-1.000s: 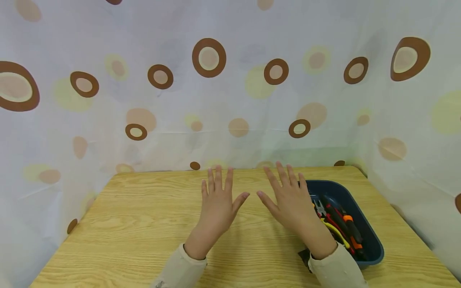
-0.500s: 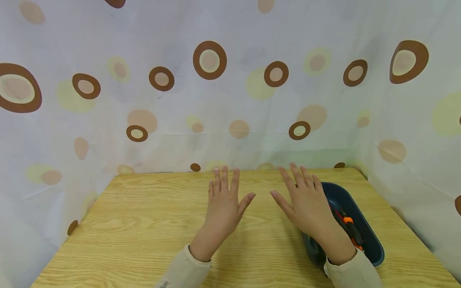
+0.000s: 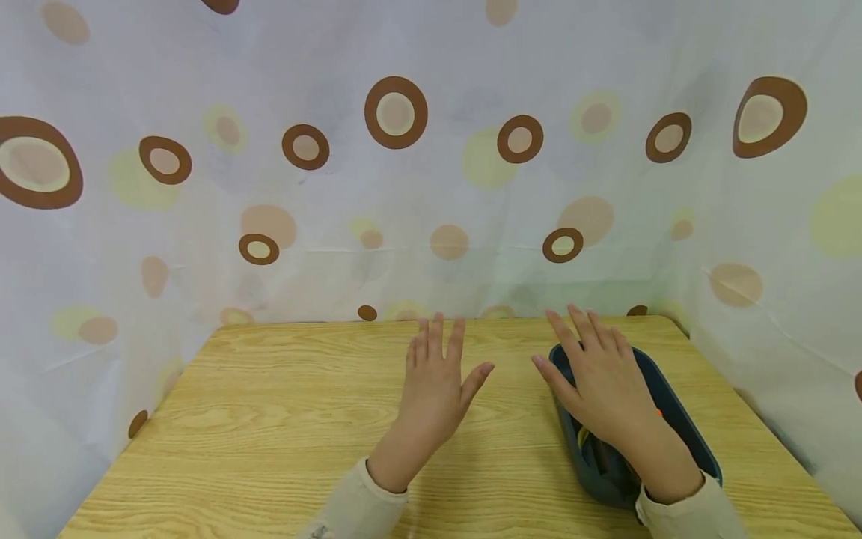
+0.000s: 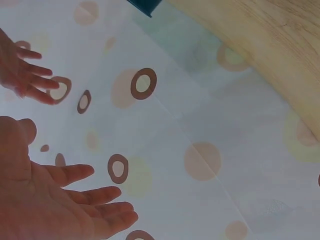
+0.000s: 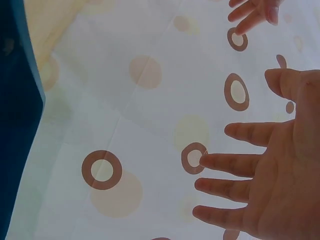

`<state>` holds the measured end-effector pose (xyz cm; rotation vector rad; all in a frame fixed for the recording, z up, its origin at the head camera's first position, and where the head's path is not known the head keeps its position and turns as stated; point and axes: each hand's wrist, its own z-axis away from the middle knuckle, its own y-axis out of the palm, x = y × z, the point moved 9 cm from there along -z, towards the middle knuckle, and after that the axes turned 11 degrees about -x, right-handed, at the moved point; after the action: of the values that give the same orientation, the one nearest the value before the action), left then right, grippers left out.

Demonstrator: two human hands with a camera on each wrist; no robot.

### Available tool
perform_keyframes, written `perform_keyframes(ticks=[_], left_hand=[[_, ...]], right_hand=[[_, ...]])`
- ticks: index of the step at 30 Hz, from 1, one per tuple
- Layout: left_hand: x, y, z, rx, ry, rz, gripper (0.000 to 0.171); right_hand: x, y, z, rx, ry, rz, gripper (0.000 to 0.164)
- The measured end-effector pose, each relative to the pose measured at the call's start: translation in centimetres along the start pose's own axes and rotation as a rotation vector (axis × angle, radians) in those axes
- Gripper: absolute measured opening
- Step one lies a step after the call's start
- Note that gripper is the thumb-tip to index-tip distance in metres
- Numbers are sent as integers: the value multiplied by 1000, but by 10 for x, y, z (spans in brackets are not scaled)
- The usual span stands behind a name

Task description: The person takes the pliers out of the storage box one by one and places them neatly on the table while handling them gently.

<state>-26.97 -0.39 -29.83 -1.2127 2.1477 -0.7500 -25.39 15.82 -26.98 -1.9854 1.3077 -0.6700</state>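
My left hand is held over the middle of the table, fingers spread and straight, nothing in it. To its right, my right hand hovers above a dark blue tray, its fingers also extended and holding nothing. That hand and forearm cover most of the tools in the tray; a yellow curved handle and a bit of orange show beside it. In the left wrist view the palm of the left hand faces the camera with fingers apart. The right wrist view shows the right palm bare.
A light wood-grain table spans the lower part of the head view. Behind it and along both sides hangs a white curtain printed with brown rings and pale dots. The tray stands near the table's right side.
Both hands have drifted to the right, the right hand moving from the tray's left edge to over it. More of the tray's left wall now shows, while the tools are more hidden.
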Motion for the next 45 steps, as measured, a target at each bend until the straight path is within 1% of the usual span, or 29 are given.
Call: perform_keyframes(ticks=[10, 16, 22, 28, 38, 45], left_hand=[[-11, -2, 0, -38, 16, 2, 69], [-17, 1, 1, -36, 29, 1, 68], [-22, 3, 2, -52, 44, -4, 67], [-26, 7, 2, -14, 45, -2, 67], [-32, 13, 2, 20, 51, -11, 67], [-37, 20, 3, 54, 43, -18, 68]], right_hand=[[-17, -6, 7, 12, 31, -38, 64], [-27, -12, 9, 1, 37, -33, 63], [-37, -14, 10, 1, 43, -24, 63], [-48, -12, 10, 19, 61, -37, 62], [-67, -8, 16, 64, 104, -48, 62], [-81, -6, 22, 70, 111, -37, 63]])
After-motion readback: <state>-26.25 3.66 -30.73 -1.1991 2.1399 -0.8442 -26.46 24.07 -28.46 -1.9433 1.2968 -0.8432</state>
